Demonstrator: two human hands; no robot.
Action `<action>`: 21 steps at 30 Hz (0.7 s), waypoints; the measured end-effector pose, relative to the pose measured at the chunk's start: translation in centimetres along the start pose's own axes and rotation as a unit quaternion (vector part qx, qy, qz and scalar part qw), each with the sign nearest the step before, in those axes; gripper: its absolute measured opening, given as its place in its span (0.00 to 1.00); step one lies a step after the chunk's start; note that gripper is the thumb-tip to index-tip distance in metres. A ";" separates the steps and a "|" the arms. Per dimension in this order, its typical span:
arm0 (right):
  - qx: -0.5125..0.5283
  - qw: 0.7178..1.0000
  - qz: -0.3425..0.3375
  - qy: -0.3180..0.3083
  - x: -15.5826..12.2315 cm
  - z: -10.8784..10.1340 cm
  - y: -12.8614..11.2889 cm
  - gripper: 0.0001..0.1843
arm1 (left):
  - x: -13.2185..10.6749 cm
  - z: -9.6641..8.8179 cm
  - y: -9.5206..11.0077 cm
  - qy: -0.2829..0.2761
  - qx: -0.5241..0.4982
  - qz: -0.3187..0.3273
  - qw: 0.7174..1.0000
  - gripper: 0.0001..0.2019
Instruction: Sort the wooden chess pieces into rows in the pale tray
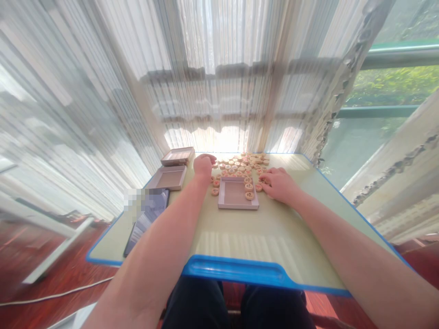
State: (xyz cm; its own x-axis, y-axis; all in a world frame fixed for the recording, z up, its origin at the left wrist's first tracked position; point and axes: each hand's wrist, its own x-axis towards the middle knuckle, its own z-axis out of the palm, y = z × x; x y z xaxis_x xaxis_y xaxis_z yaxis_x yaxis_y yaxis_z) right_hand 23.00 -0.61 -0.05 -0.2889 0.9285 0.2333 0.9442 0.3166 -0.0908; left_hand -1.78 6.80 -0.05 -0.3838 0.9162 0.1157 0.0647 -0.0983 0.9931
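Many round wooden Chinese chess pieces point(235, 170), marked in red and dark characters, lie loosely across the far middle of the table. In front of them stands a shallow, pale pinkish box tray point(236, 207), with a short column of pieces along its right side. My left hand point(203, 165) is at the left edge of the spread, fingers curled, its fingertips by a piece; whatever they hold is hidden. At the right of the tray, my right hand point(279, 183) has its fingers and thumb bent around dark-marked pieces. One red-marked piece point(258, 188) lies just beside the thumb.
Two more shallow boxes, an open one point(169, 178) and one behind it point(177, 156), sit at the far left. A dark tablet-like device point(147, 221) lies on the left beside my forearm. The table point(240, 237) has a blue rim; sheer curtains point(219, 91) hang behind it.
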 end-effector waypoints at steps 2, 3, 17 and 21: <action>0.002 1.000 0.002 0.006 0.0 -0.1 -0.1 0.19 | 0.1 -0.1 0.2 0.021 -0.012 -0.006 1.000 0.08; 0.002 1.000 0.006 0.014 0.0 -0.1 -0.2 0.19 | 0.0 -0.1 0.2 0.024 -0.014 -0.009 1.000 0.08; 0.031 0.999 0.029 0.030 0.1 -0.2 0.5 0.18 | -0.6 0.2 -0.4 -0.034 0.055 0.034 0.997 0.09; 0.035 0.998 0.014 0.041 0.1 -0.3 1.1 0.20 | -0.5 0.1 -0.4 -0.035 0.052 0.035 0.997 0.09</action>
State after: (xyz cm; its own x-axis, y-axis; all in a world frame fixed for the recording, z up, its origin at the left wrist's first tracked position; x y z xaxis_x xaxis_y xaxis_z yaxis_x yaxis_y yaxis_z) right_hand 24.02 -0.22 0.18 -0.2459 0.9192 0.3077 0.9378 0.3059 -0.1644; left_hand -1.50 6.38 -0.46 -0.3099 0.9337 0.1794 0.1855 -0.1257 0.9746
